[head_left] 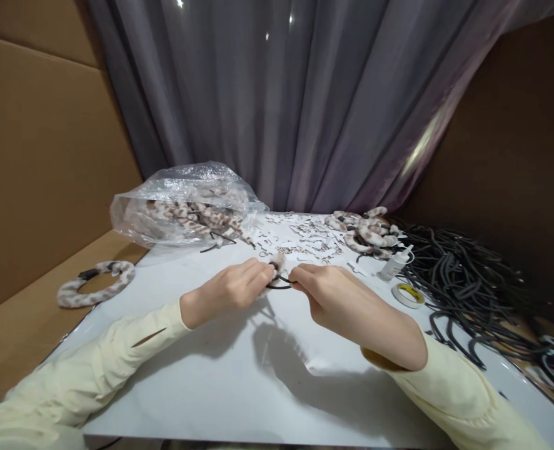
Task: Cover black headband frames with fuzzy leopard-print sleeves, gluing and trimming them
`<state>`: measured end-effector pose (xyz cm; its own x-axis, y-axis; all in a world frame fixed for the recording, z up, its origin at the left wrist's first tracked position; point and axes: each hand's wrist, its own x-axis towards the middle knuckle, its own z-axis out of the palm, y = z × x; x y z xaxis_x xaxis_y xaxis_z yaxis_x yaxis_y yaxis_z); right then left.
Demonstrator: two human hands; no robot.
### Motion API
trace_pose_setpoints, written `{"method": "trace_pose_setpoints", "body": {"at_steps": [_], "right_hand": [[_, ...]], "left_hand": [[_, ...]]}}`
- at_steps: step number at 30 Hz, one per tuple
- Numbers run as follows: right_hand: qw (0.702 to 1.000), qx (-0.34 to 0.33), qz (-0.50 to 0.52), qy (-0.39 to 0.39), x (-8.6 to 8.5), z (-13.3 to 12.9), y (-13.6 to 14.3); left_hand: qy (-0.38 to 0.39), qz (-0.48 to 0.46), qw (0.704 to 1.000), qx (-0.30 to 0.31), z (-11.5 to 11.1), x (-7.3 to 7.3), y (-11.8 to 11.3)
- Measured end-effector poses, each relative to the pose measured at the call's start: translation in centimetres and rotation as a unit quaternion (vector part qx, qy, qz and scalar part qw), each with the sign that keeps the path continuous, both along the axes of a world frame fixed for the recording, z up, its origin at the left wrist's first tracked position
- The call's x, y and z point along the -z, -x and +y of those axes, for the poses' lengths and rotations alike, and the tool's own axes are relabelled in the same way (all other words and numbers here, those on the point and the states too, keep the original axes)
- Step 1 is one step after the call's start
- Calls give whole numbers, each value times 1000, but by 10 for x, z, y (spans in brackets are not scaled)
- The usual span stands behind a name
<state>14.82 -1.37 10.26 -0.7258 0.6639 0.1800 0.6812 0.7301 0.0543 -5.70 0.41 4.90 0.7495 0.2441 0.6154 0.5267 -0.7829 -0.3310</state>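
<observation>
My left hand (234,286) is closed on a white-and-brown furry tube (279,260), most of it hidden behind the fingers. Between the hands runs a thin black cord (281,287), bent in a narrow loop at the tube's end. My right hand (333,289) pinches the cord's other side with thumb and fingertips. Both hands are raised over the white table (239,387), where their shadows fall. Whether the cord passes inside the tube cannot be made out.
A clear plastic bag (136,215) of furry strips lies back left. One furry ring (75,299) rests at the left edge. Small metal bits (312,234) are scattered behind my hands. At right are furry rings (373,236), a white bottle (394,265), tape (408,295) and black tubing (464,281).
</observation>
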Motion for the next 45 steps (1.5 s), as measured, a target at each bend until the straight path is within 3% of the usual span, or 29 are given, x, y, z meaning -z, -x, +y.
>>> {"method": "trace_pose_setpoints", "body": {"at_steps": [4, 9, 15, 19, 25, 28, 30, 32, 34, 37, 42, 45], "right_hand": [[996, -31, -51, -72, -3, -6, 2], [992, -51, -3, -113, -4, 5, -2], [988, -100, 115, 32, 1, 25, -5], [955, -160, 202, 147, 6, 36, -2], [926, -129, 244, 257, 13, 51, 0], [939, -103, 273, 180, 15, 52, -1], [949, -45, 304, 69, 12, 46, -2], [947, 33, 319, 19, 6, 35, -2], [945, 72, 308, 82, -1, 22, 0], [947, 59, 243, 202, -3, 8, 6], [930, 53, 247, 267, 22, 13, 24], [887, 76, 325, 317, 36, 19, 33]], "left_hand": [[42, 26, 999, -3, -5, -4, -3], [219, -4, 973, 73, -11, -16, -3], [281, -73, 948, 133, -17, -21, -2], [299, -93, 943, 109, -18, -18, 0], [357, -145, 920, 74, -17, -12, -3], [462, -205, 863, 19, -16, -11, -10], [539, -270, 798, -21, -14, -12, -14], [589, -344, 730, -38, -12, -16, -16], [613, -408, 676, -30, -10, -19, -18], [647, -473, 598, 10, -7, -23, -17], [712, -543, 443, 48, -5, -22, -15], [716, -553, 424, 50, -6, -21, -15]]}}
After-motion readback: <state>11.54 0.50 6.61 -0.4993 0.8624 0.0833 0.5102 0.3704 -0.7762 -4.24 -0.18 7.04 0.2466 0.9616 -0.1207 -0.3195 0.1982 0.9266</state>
